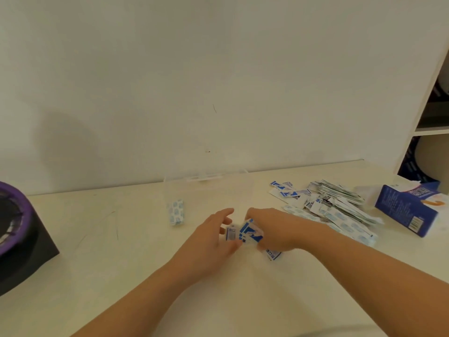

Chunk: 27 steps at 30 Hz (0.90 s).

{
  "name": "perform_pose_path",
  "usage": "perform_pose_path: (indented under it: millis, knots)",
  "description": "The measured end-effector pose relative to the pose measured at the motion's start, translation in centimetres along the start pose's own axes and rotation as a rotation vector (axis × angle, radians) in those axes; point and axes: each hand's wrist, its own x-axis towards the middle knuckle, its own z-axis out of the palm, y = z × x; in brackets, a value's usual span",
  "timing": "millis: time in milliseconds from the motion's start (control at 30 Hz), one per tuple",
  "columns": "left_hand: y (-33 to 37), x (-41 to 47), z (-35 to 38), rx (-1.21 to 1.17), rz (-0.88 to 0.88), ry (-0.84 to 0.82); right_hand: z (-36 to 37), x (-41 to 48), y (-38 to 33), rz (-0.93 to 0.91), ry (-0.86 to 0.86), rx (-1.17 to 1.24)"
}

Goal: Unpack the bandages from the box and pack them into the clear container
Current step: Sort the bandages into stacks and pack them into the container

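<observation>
Both hands meet at the table's middle over a small stack of blue-and-white wrapped bandages (247, 233). My left hand (213, 237) touches the stack's left end with loosely curved fingers. My right hand (272, 229) grips the stack from the right. More wrappers (273, 254) poke out under that hand. The clear container (209, 188) stands open behind the hands, hard to make out, with one bundle of bandages (175, 212) at its left end. A loose heap of bandages (335, 205) lies to the right. The blue bandage box (410, 207) lies on its side at far right.
A black block with a purple-rimmed round object (17, 229) sits at the table's left edge. A white shelf unit (427, 122) rises at the right, against the plain wall behind the table (97, 239).
</observation>
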Motion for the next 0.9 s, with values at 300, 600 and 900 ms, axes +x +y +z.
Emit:
perform_pose_path:
  millis: [300,600,900]
  knots:
    - [-0.8,0.0,-0.4,0.071,0.018,0.077,4.0,0.6,1.2,-0.154,0.341,0.260]
    - [-0.5,-0.3,1.3,-0.003,0.130,-0.003,6.4,-0.2,0.8,-0.233,0.453,0.437]
    - [-0.9,0.1,0.8,-0.084,0.071,0.094,6.6,1.6,0.6,-0.183,0.503,0.528]
